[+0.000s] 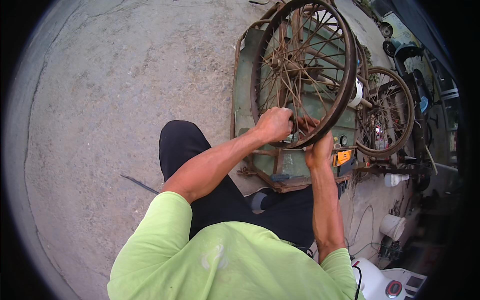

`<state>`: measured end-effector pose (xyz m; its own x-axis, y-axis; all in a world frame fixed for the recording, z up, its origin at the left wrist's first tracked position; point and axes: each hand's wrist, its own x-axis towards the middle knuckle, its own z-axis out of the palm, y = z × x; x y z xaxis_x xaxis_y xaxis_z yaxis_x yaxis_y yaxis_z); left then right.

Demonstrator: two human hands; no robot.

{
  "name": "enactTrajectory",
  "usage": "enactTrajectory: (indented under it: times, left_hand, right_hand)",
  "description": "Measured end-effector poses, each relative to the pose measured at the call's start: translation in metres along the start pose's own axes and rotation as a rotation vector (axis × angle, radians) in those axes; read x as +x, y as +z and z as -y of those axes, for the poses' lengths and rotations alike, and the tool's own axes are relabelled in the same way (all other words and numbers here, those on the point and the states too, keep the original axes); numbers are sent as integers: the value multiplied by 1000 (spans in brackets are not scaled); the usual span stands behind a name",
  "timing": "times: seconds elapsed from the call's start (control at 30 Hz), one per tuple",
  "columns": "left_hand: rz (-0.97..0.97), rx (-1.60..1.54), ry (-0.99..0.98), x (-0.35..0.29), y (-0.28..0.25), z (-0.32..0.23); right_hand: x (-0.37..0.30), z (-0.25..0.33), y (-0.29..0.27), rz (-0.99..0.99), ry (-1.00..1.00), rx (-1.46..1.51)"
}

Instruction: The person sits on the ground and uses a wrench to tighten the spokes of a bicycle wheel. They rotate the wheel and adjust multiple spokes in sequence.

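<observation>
One left hand (275, 124), fingers curled, meets one right hand (320, 148) at the wheel rim (351, 70), upper right — their hold and right-hand spread I can't tell; I'd steady the rim.

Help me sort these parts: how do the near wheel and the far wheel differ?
The near wheel has the left hand and right hand at its lower part; the far wheel has neither. In this view the near wheel looks larger than the far wheel. The near wheel sits left of the far wheel. Both are round and spoked.
</observation>
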<state>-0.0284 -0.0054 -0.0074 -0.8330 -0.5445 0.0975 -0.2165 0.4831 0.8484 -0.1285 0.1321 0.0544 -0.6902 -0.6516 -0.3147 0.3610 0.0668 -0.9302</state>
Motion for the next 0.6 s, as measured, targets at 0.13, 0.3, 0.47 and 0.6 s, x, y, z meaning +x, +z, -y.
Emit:
enactTrajectory:
  times: [0.13,0.3,0.47,0.6]
  left_hand:
    - [-79,82,-47,-9,-36,-6]
    - [-14,-83,-263,-22,-32,18]
    - [57,-302,-400,-33,-3,31]
    - [157,-555,-481,-37,-8,22]
  right_hand:
    - [-1,-2,6,3,18,2]
    - [3,-11,-6,18,43,12]
    - [4,-16,-8,48,35,74]
    - [5,-22,-13,67,25,86]
